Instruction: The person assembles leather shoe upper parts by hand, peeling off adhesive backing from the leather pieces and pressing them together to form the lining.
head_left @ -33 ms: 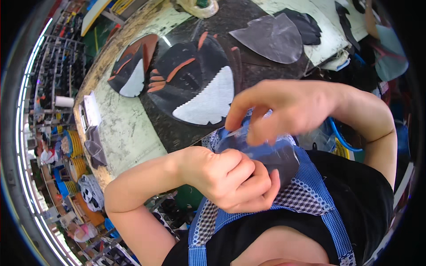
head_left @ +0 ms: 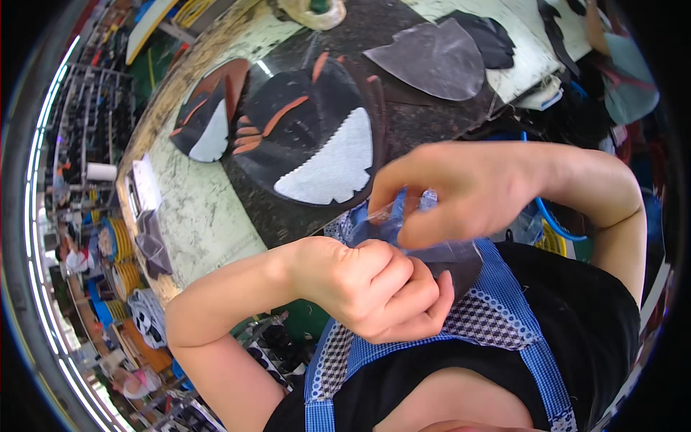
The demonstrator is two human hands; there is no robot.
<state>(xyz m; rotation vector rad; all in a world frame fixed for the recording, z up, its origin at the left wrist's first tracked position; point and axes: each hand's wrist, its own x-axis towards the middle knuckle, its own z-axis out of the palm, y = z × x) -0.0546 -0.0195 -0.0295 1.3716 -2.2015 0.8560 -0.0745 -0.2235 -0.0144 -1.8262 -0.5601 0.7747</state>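
Observation:
In front of my chest, my left hand is closed in a fist on a dark grey, smooth sheet piece. A sheet of clear film rises from beside that piece, above the left knuckles. My right hand reaches over from the right, its thumb and forefinger curled around the film. Slight motion blur softens this hand, and its fingertips are partly hidden. Beyond the hands, a large black cut piece with orange strips and a white toothed-edge patch lies on the table.
A smaller black-and-brown piece lies to the left. Farther off are a grey cut piece, black pieces and a pale roll. A white box stands at the table's left edge. A blue tube curves behind my right arm.
My right hand has moved slightly down toward my left fist, over the film. The left fist keeps its hold. The background has shifted slightly left in the picture.

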